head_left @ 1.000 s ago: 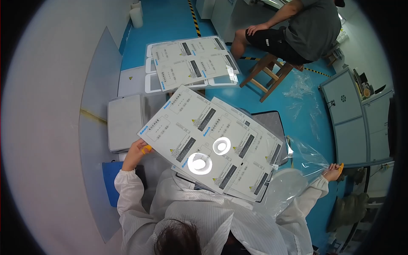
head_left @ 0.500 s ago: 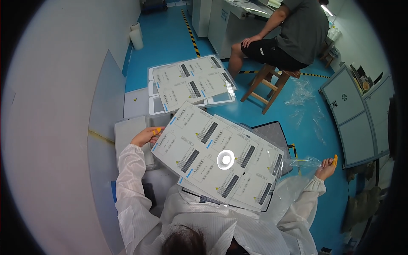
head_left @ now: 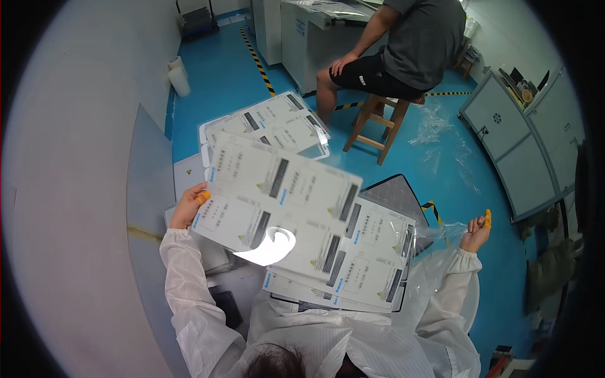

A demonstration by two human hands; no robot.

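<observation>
My left hand [head_left: 190, 206], with an orange finger cot, is closed on the left edge of a printed label sheet [head_left: 301, 192]. The pale sheet is tilted and bowed, and a lamp glares off its lower part. Under it, a stack of similar sheets [head_left: 368, 252] rests on a dark-edged board over my lap. On the right, my right hand [head_left: 477, 235] pinches a crumpled clear plastic film [head_left: 432, 268], which trails down beside the stack. That hand also wears an orange finger cot. Further ahead lies another pile of printed sheets [head_left: 265, 120], partly hidden by the raised one.
Ahead, a person [head_left: 419, 47] sits on a wooden stool [head_left: 384, 123] by a large machine [head_left: 309, 44]. Loose clear film [head_left: 435, 135] lies on the blue floor. A grey cabinet [head_left: 504, 135] stands at the right, a panel [head_left: 148, 189] at the left wall. White rolls [head_left: 178, 79] stand further off.
The sheet in my left hand has risen and shifted left, uncovering more of the stack on my lap. My right hand still holds the film, slightly higher. The whole view has turned a little.
</observation>
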